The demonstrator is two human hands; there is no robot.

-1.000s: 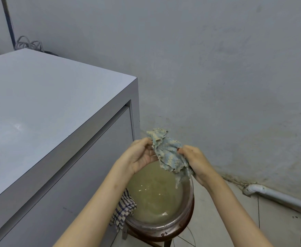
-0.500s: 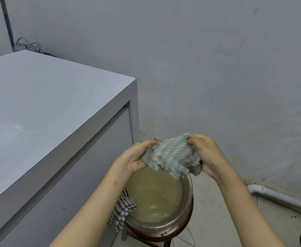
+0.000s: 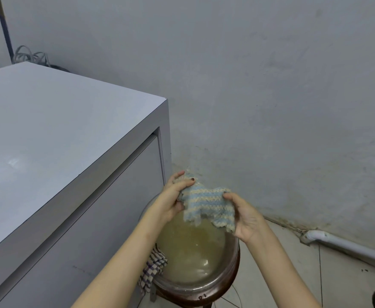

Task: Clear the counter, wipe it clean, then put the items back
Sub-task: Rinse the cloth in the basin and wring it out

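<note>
1. Over the basin (image 3: 195, 285) of murky water, my left hand (image 3: 173, 197) and right hand (image 3: 247, 218) each pinch the striped cloth (image 3: 206, 203), spread between my hands.
2. Carried too wet, I judge it may drip and streak the surface (image 3: 48, 130).

Counter (image 3: 59, 134) stood at left; just off its right end a bowl (image 3: 224, 278) of water sat on a stool (image 3: 193, 300). Cloth (image 3: 206, 205) hung above the bowl, left hand (image 3: 173, 201) gripping its left edge, right hand (image 3: 246, 218) its right, and a second cloth (image 3: 153, 272) hung between bowl and counter side. Pipe (image 3: 346, 245) ran along the wall foot at right; cables (image 3: 31, 56) lay behind the counter's far corner.
</note>
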